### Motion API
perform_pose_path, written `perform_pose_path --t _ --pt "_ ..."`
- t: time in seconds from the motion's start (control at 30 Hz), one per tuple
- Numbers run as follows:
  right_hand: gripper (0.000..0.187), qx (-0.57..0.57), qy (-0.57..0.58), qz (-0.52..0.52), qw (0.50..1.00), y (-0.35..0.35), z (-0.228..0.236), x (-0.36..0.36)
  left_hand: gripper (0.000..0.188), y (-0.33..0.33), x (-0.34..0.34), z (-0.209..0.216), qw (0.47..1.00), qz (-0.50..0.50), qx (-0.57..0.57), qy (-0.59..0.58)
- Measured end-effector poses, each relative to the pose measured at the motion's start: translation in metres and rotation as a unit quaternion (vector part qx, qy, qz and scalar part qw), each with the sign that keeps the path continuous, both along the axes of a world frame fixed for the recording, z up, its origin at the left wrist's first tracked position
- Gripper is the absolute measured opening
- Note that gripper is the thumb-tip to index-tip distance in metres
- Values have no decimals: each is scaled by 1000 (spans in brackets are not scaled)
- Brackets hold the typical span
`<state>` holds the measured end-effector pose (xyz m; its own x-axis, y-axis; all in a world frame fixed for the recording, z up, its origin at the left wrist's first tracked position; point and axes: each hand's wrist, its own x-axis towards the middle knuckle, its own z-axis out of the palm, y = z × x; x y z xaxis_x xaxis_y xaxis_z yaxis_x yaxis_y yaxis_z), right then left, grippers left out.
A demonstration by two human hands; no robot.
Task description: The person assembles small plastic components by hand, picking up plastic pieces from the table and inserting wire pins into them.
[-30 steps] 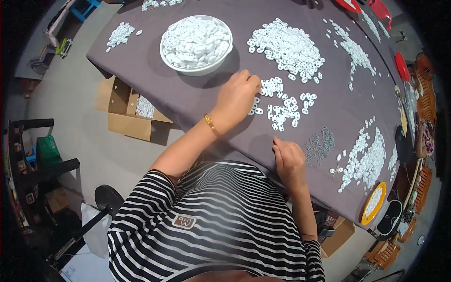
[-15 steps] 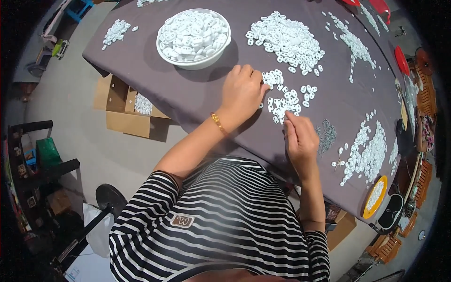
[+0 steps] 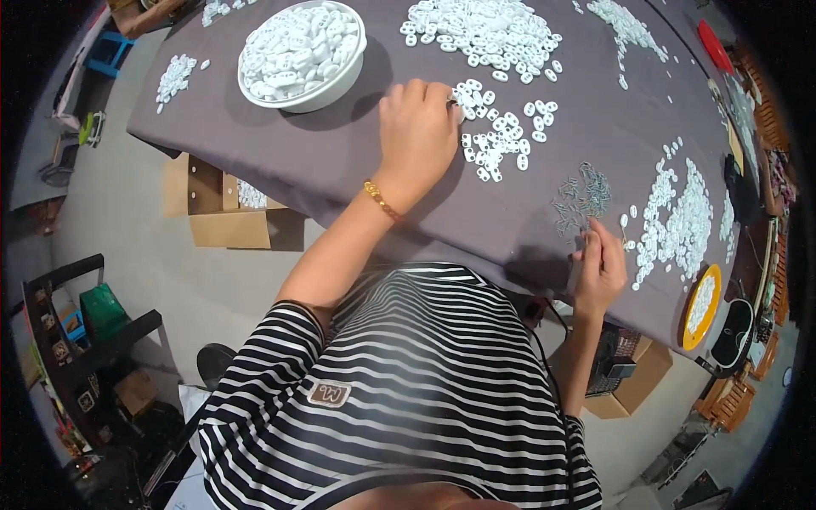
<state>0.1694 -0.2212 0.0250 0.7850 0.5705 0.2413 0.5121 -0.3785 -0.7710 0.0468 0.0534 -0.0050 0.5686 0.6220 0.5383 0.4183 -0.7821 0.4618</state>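
On the dark cloth-covered table, my left hand point(image 3: 418, 129) is curled closed beside a small cluster of white oval plastic pieces point(image 3: 503, 136), each with two dark holes or marks. Something tiny and dark shows at its fingertips; its kind is unclear. My right hand point(image 3: 602, 270) has its thumb and forefinger pinched together at the near edge of a heap of thin greyish metal bits point(image 3: 586, 194), too small to name. Whether the pinch holds one is hidden. A larger heap of the white ovals point(image 3: 484, 34) lies beyond the cluster.
A white bowl point(image 3: 361, 64) heaped with larger white pieces stands left of my left hand. More white ovals point(image 3: 687, 212) lie right of my right hand, near a yellow plate point(image 3: 716, 280). An open cardboard box point(image 3: 229, 229) sits below the table's left edge.
My right hand has moved from the small cluster of ovals to the right, to the metal bits. My left hand stays by the cluster, its fingers still curled. The whole view has shifted.
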Motion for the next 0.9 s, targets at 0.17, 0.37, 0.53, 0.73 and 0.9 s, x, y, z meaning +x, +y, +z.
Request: perform_pose_path --t 0.17,0.37,0.53,0.73,0.9 --pt "21 13 3 -4 1000 -10 -6 -7 6 22 1 -10 998 32 47 11" --pt "22 20 7 8 1000 -16 -13 -8 9 17 -12 6 994 -86 -26 66" --pt "23 29 18 3 999 -17 -18 -7 7 17 -22 5 993 -76 -88 24" --pt "23 26 7 8 1000 -18 -21 -8 8 -7 -20 10 998 -9 -1 58" --pt "21 -11 18 -41 999 -17 -11 -11 9 -10 -14 14 995 -9 39 88"
